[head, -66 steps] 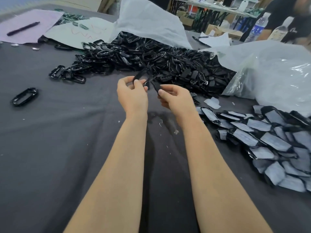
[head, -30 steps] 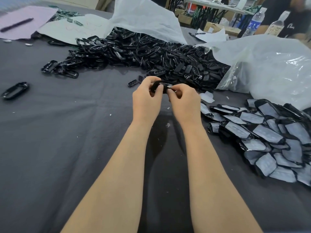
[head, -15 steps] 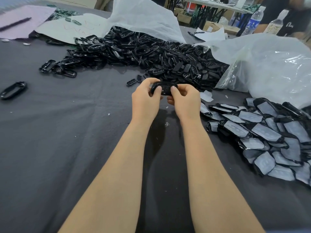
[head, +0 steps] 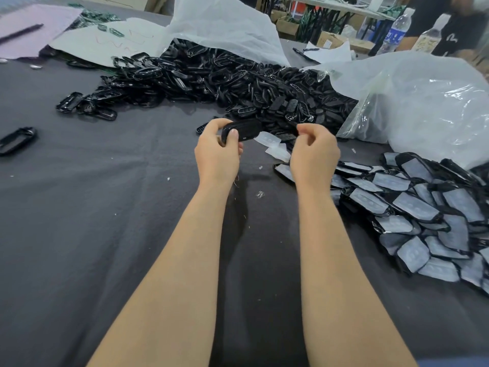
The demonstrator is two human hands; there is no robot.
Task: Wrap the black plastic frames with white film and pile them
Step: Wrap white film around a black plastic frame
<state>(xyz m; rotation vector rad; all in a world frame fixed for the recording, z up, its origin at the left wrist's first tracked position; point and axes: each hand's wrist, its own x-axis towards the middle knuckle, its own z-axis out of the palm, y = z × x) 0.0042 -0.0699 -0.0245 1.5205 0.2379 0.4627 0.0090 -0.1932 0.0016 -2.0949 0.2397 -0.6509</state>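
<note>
Your right hand has moved off the black frame, fingers curled; I cannot tell if they hold anything. Your left hand grips its end with curled fingers. It looks light, stiff and slippery.

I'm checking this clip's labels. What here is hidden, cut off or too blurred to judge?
1. Head view: whether the right hand pinches anything; its curled fingers hide the tips.
2. Head view: the left end of the black frame, covered by the left hand gripping it.
3. Head view: how far the wrapped pile extends; the right edge cuts it off.
4. Head view: the label on the bottle, blurred.
</note>
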